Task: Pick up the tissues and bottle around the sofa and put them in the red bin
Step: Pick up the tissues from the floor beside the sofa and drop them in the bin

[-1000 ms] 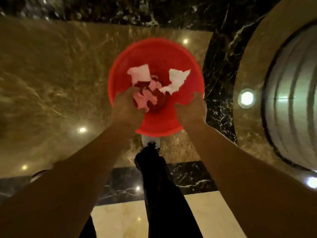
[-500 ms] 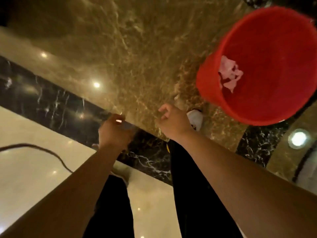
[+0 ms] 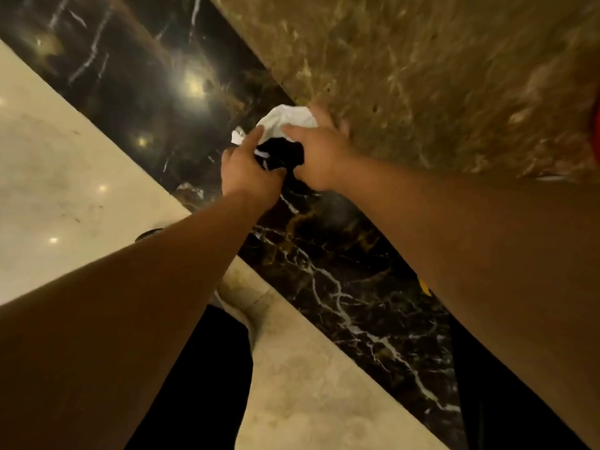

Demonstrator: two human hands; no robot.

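A crumpled white tissue (image 3: 285, 120) lies on the floor where the black marble strip meets the brown marble. My right hand (image 3: 321, 154) is over it, thumb on its front and fingers behind it. My left hand (image 3: 250, 167) comes in from the left, its forefinger against the tissue's near edge. A dark patch (image 3: 281, 157) sits between the two hands; I cannot tell what it is. Only a thin sliver of the red bin (image 3: 597, 125) shows at the right edge. No bottle is in view.
The polished floor runs in diagonal bands: cream marble (image 3: 65, 164) on the left, a black veined strip (image 3: 341, 280) in the middle, brown marble (image 3: 438, 76) on the right. My dark trouser legs (image 3: 207, 368) fill the bottom of the view.
The view has swung left, so the red bin has slid almost out at the right edge. Both hands have left the bin, reached down to the floor and closed on a white tissue.
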